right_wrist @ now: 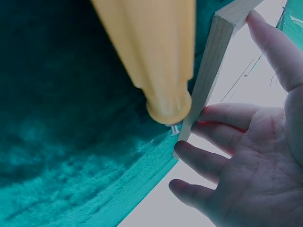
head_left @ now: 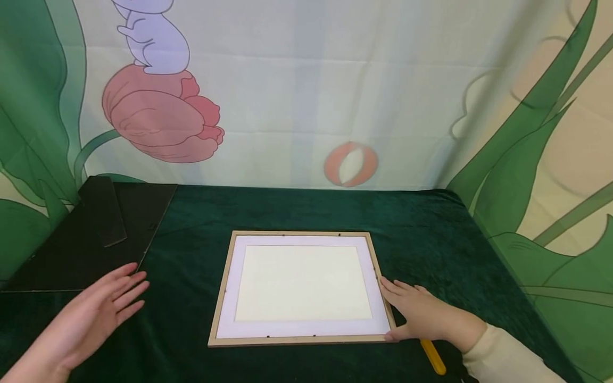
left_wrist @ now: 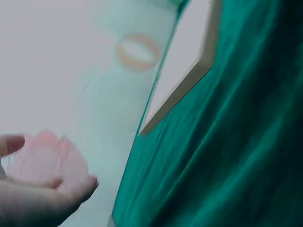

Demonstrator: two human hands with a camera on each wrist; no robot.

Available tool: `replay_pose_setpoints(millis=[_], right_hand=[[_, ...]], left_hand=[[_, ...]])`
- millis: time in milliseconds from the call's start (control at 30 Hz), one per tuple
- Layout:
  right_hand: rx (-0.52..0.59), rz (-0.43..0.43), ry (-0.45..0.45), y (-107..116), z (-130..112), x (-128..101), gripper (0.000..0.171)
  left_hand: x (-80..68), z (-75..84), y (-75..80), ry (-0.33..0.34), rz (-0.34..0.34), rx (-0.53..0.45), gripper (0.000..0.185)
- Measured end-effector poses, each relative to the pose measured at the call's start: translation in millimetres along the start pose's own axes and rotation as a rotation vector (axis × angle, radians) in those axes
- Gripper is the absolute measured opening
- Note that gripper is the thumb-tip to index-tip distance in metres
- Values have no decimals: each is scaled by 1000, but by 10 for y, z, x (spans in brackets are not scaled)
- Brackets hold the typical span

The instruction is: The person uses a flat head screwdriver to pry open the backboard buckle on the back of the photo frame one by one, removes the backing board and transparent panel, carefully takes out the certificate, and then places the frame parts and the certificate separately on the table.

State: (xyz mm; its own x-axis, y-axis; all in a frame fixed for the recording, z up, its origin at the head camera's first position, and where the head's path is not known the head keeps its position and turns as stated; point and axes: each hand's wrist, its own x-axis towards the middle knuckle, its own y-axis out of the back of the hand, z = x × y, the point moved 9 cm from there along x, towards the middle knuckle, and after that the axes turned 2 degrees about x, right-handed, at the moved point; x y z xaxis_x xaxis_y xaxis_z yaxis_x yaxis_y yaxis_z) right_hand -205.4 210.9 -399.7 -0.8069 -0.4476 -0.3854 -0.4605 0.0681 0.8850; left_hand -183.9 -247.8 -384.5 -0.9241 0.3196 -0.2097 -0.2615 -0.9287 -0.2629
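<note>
A wooden picture frame (head_left: 306, 340) lies flat on the green cloth, a white mat (head_left: 306, 329) and blank cream panel (head_left: 306, 282) inside it. Small dark tabs dot its inner edges. My right hand (head_left: 423, 311) rests at its right side, fingers extended along the edge and thumb at the near corner. In the right wrist view those fingers (right_wrist: 218, 165) look straight against the wood. My left hand (head_left: 96, 314) is held palm inward, fingers loosely extended and holding nothing, beside the black backing board (head_left: 143, 213) with its stand leg (head_left: 102, 213).
A yellow tool handle (head_left: 433, 357) lies right of the frame, partly under my right wrist; the right wrist view shows metal (right_wrist: 174, 129) at its end. Dark green velvet cloth (head_left: 306, 207) covers the table. A printed curtain (head_left: 268, 96) hangs behind and at both sides.
</note>
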Motion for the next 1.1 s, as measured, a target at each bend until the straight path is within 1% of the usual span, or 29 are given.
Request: replay_pose_setpoints(millis=[33,67,100,133,167,200,267,333,400,533,600,667,700,800,867,967,1100], right_hand=[[-6,-1,-1,2,0,1,96],[-11,-1,-2,5,0,2,96],[-9,-2,-6,5,4,3,96],[-7,-4,-10,5,9,4,96],[-7,-5,-12,3,13,5,97],[-3,-8,-15,0,18,5,97],[0,-12,-17,-5,25,11,97],[-11,-20,-17,-5,25,23,98],[-18,-27,-20,-1,25,37,98],[-20,-35,-18,5,11,57,98],[-11,-39,-14,-3,1,57,98],[-2,-45,-15,-13,-3,55,98],[0,-48,-17,-17,-2,54,98],[1,-50,-17,-19,-7,51,98],[-1,-52,-15,-19,-10,51,98],[-5,-61,-13,-24,-9,49,98],[3,-39,-3,-10,-18,51,98]], left_hand=[[4,-4,-170,26,-17,102,59],[9,-16,-319,55,-21,223,59],[18,-30,-455,80,-21,343,59],[29,-47,-587,99,-35,447,59],[42,-76,-698,126,-40,542,59],[56,-102,-809,132,-63,623,60],[86,-143,-1010,78,-130,784,59],[113,-170,-1187,2,-199,900,58],[155,-198,-1322,-63,-234,1028,58],[273,-258,-1549,-161,-267,1278,56],[324,-297,-1664,-207,-293,1382,52],[366,-335,-1765,-250,-318,1472,47],[385,-348,-1809,-273,-328,1499,45],[426,-373,-1892,-301,-343,1541,42],[447,-377,-1918,-309,-341,1554,41],[474,-383,-1941,-311,-341,1549,38],[527,-388,-1939,-326,-316,1527,26]])
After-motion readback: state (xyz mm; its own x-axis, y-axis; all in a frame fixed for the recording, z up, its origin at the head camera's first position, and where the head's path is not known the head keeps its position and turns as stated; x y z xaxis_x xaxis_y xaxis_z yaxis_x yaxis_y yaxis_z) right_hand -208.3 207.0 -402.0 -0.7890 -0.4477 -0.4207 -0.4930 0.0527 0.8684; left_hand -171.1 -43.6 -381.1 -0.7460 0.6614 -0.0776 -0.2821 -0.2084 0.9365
